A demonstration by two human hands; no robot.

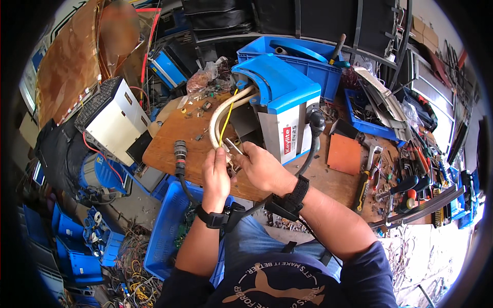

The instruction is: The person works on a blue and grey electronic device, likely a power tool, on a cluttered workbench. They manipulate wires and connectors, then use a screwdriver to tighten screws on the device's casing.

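A blue-topped machine (280, 82) with pale side panels stands on the bench in front of me. From its left side a thick cream hose (214, 123) curves down toward my hands, with a thin yellow wire (226, 119) alongside. My left hand (215, 177) is closed at the hose's lower end, thumb and fingers pinching it by the wire. In my right hand (264, 168), thumb and forefinger grip a thin metal rod (234, 146) close to that end. Small metal parts between the hands are partly covered by fingers. Both wrists wear black straps.
A black cable with a plug (179, 154) hangs by the bench's front-left edge. A blue crate (164, 246) stands below. Pliers, hammers and other hand tools (411, 169) crowd the right, beside an orange-brown plate (344, 154). Another blue crate (328, 77) sits behind the machine.
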